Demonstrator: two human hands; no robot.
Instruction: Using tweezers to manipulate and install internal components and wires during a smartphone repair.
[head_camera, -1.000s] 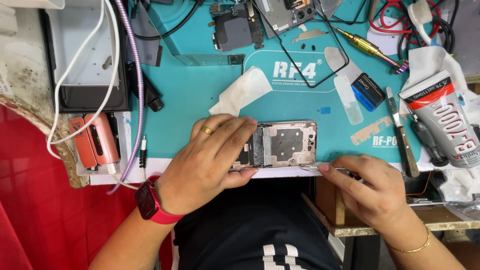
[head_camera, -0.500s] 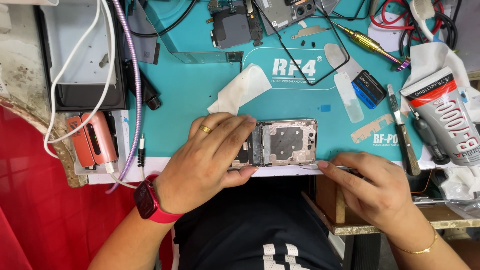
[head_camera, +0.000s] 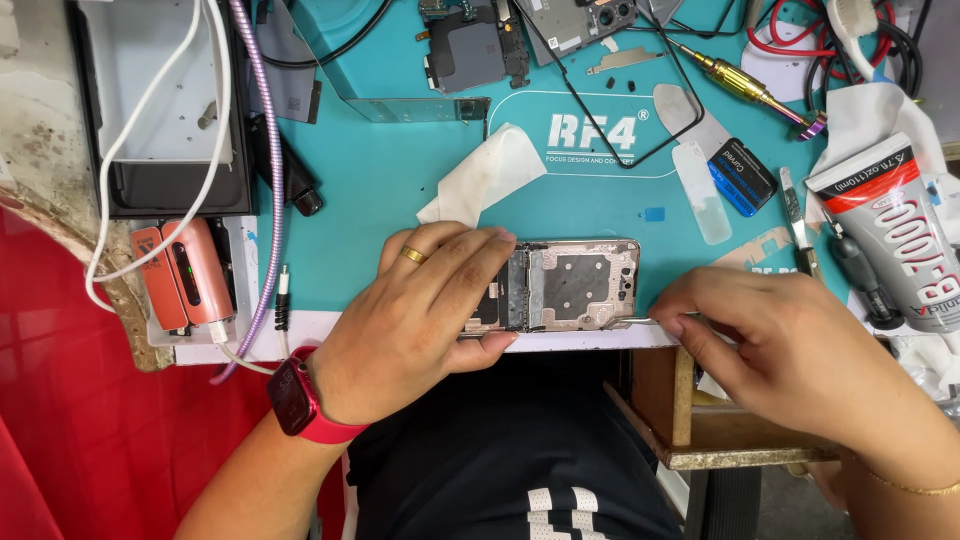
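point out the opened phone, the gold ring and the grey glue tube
opened phone (head_camera: 585, 283), head view, on its bare metal inner plate
gold ring (head_camera: 414, 255), head view, on the band across the left hand's finger
grey glue tube (head_camera: 900, 235), head view, on its body

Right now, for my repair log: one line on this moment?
left hand: steadies opened phone | right hand: thin metal tool at phone's edge | teal mat
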